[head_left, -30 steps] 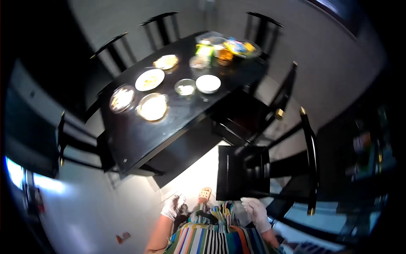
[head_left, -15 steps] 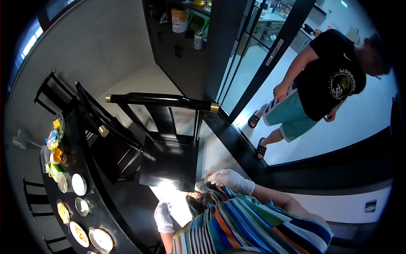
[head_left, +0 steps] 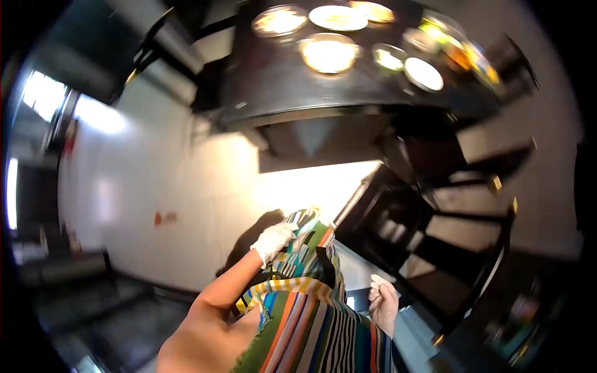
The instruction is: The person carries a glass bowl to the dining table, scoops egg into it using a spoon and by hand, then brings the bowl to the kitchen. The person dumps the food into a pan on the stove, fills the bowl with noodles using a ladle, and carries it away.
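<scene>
My left hand, in a white glove, is in front of the striped clothing that I wear. Its fingers reach forward and look slightly bent; nothing shows in them, though motion blurs the tips. Off to the right is my right hand, gloved too, low beside the clothing. Its fingers are loosely curled and partly apart, with no object visible in them. Nearest to it stands a black chair, its seat toward the table.
Ahead is a dark table bearing a glass bowl, an oval plate, a white plate and bright packets. More dark chairs line its right side. Pale floor with a small red mark lies left.
My view has swung round to the left, so the table is now ahead. The person in the doorway has left view. My hands have moved apart, and the right one is lower.
</scene>
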A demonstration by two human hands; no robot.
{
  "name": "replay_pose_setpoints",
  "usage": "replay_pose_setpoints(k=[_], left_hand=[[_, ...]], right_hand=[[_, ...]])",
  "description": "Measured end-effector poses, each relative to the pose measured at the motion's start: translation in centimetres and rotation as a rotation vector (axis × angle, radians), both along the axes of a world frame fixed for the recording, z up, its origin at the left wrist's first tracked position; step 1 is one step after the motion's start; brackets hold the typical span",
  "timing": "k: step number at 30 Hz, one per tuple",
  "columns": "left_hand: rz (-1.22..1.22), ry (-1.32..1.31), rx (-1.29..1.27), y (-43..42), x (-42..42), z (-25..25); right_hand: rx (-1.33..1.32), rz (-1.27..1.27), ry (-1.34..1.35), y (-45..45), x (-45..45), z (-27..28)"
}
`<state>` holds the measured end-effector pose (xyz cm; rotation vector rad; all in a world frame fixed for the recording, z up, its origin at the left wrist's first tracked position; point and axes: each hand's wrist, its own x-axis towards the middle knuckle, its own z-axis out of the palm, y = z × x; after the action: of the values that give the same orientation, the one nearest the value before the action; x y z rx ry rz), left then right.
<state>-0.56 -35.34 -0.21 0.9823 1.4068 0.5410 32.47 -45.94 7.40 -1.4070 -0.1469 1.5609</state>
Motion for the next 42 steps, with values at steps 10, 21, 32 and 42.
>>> replay_pose_setpoints(k=[10,21,32,42], left_hand=[[0.253,0.743,-0.229,-21.8,-10.1,-11.9],[1.808,-0.318,-0.703,-32.8,10.4,-18.1],[2.215,-0.28,-0.448,-31.7,7.7,-17.0],[2.052,-0.185,-0.46,-39.5,0.2,-20.4]], right_hand=[[0.154,0.776,-0.122,20.4,-12.3,2.2],[-0.037,1.581,-0.12,24.7,-26.2,-2.3],[-0.073,1.814,-0.177,22.8,-35.6,-2.0],[-0.056,1.917,-0.074,12.4,-43.9,-3.6]])
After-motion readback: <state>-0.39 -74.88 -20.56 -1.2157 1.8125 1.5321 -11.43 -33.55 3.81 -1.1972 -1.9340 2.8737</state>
